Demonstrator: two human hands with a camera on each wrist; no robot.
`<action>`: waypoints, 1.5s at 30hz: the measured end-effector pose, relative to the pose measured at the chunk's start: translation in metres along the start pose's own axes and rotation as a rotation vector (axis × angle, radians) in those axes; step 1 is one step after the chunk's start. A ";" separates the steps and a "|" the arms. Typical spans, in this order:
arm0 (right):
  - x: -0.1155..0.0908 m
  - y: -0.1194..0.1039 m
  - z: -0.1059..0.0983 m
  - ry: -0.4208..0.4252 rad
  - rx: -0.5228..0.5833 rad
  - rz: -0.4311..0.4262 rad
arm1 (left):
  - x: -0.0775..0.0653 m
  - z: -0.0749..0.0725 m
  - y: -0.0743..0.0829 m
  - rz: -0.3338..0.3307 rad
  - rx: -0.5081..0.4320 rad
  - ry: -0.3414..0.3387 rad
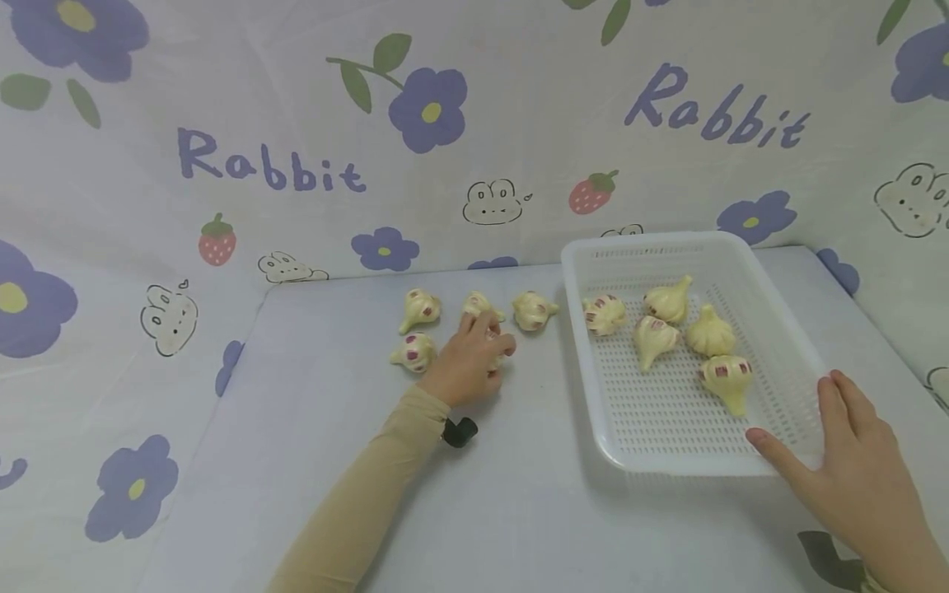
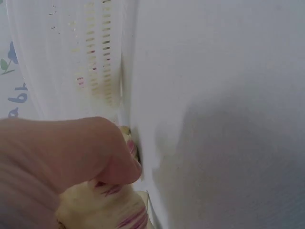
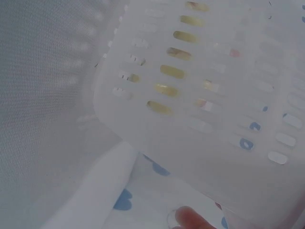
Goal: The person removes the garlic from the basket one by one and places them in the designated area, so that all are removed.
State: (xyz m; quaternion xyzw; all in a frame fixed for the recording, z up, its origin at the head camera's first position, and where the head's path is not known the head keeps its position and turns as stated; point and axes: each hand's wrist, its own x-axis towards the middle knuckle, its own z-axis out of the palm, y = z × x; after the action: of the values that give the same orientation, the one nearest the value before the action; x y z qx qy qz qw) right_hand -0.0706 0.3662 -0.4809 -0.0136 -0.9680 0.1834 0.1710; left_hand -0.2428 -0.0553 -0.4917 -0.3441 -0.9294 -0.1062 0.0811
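My left hand (image 1: pixel 470 362) reaches among garlic bulbs on the table and holds one, partly hidden under the fingers. In the left wrist view the thumb lies over this purple-streaked garlic bulb (image 2: pixel 105 205). Close around the hand are a bulb at its fingertips (image 1: pixel 485 305), a bulb to the right (image 1: pixel 530 311), and two on the left, an upper bulb (image 1: pixel 421 308) and a lower bulb (image 1: pixel 415 352). My right hand (image 1: pixel 860 461) grips the near right corner of a white plastic basket (image 1: pixel 604 428), thumb over the near rim, fingers at the right rim.
Several garlic bulbs lie in the basket, among them one near its front (image 1: pixel 726 379). A pale cloth covers the table (image 1: pixel 519 511). Behind it rises a patterned cloth (image 1: pixel 296 82) with flowers, strawberries and rabbits.
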 end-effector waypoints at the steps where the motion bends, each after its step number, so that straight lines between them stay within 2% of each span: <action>1: 0.000 0.001 0.000 0.007 0.004 -0.006 | 0.000 0.001 -0.001 -0.004 -0.003 0.000; 12: -0.001 0.000 0.000 0.003 0.012 -0.012 | -0.001 0.009 -0.009 -0.041 0.007 -0.026; 25: -0.001 0.001 0.001 -0.017 0.001 0.009 | -0.003 0.012 -0.011 -0.064 0.011 -0.029; 34: 0.000 0.001 0.001 -0.034 -0.011 0.023 | -0.003 0.008 -0.008 -0.066 -0.019 -0.046; 45: -0.001 0.003 0.002 -0.008 -0.005 0.003 | 0.001 0.005 -0.005 -0.056 0.024 -0.028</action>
State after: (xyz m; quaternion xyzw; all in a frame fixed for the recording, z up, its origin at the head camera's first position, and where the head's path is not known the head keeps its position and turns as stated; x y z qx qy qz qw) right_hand -0.0706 0.3681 -0.4836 -0.0150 -0.9691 0.1813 0.1669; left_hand -0.2468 -0.0572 -0.4975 -0.3186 -0.9408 -0.0926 0.0690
